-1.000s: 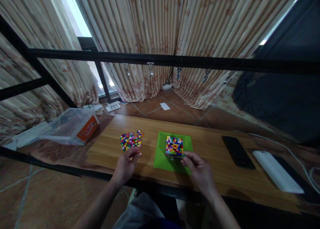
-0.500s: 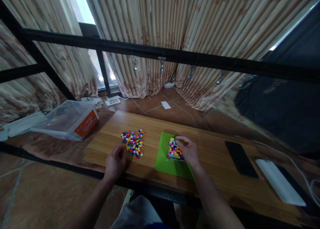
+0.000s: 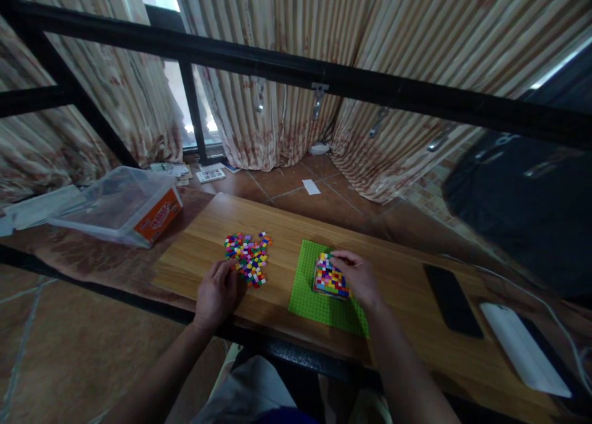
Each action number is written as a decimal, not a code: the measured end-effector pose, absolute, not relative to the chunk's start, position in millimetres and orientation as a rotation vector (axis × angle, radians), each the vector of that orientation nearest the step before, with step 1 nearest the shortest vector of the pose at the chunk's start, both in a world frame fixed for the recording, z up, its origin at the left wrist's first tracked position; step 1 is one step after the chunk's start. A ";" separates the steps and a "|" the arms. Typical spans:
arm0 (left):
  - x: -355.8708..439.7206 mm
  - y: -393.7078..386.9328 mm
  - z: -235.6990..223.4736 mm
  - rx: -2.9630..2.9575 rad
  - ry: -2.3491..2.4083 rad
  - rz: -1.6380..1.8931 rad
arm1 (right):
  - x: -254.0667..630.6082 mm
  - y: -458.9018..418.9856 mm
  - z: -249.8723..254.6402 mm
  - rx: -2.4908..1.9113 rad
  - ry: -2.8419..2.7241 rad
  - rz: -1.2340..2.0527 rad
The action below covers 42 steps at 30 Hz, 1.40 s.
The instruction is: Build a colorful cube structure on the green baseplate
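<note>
Small toy bricks in many colours form a loose pile point(image 3: 250, 259) on the wooden tabletop. My left hand point(image 3: 216, 294) rests at the pile's near left edge with its fingers curled together; what lies between the fingertips is too small to tell. A green studded baseplate point(image 3: 300, 288) lies to the right, carrying a low block built of multicoloured bricks point(image 3: 331, 278). Over the far right corner of that block, my right hand point(image 3: 358, 277) has thumb and fingers pinched close to its top. Any piece in this pinch cannot be made out, and the hand covers the block's right edge.
On the right of the wooden tabletop point(image 3: 277, 217) lie a dark phone-like slab point(image 3: 452, 301) and a white flat case point(image 3: 525, 349) beside a cable. A clear plastic bin point(image 3: 115, 205) with an orange label stands at left. A black metal rail point(image 3: 287, 66) crosses beyond the table.
The view has tilted and shifted slightly. My left hand has its fingers nearer the bricks at the pile's edge. My right hand stays at the block's far right corner.
</note>
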State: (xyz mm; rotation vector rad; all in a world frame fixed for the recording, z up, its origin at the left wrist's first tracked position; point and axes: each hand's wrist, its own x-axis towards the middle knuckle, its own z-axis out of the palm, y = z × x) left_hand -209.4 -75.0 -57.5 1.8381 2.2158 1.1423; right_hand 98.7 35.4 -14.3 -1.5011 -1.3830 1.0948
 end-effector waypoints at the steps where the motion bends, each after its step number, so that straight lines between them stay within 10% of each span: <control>1: -209.3 -75.2 -57.6 1.844 2.220 1.142 | 99.5 35.9 -13.7 -1.503 -1.384 1.105; 20: -206.1 -76.5 -56.3 1.782 2.231 1.143 | 105.4 37.1 -16.1 -1.486 -1.412 1.183; 42: -120.1 -36.7 0.5 1.861 1.553 1.348 | 217.7 -11.0 -40.5 -1.683 -1.974 0.465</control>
